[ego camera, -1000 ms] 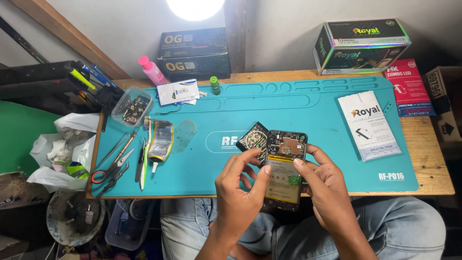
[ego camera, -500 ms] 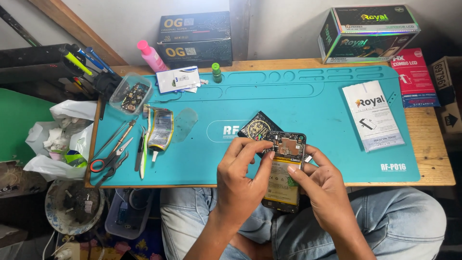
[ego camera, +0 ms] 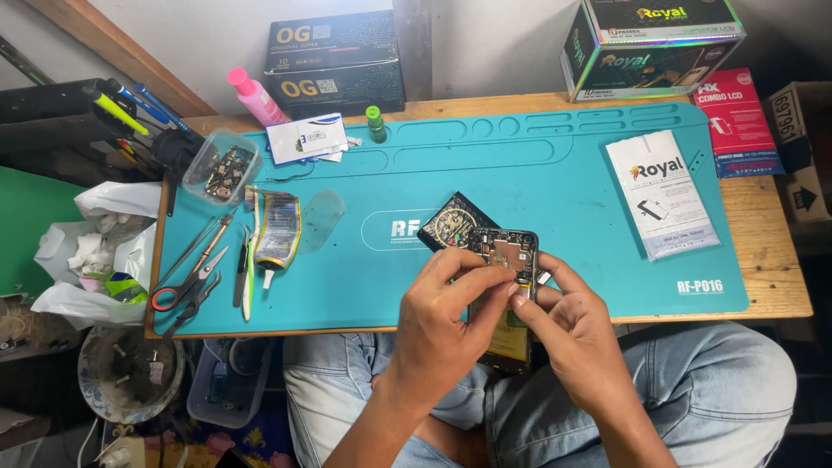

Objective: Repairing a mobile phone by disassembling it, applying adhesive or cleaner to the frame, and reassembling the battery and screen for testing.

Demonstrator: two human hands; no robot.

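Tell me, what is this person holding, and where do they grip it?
An opened phone with its back cover off. The left hand and right hand grip it from either side around its middle, fingertips meeting near the exposed circuit board.

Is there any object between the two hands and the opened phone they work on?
Nothing visible: the left hand and the right hand both touch the opened black phone with exposed circuit board directly, over the teal mat's near edge.
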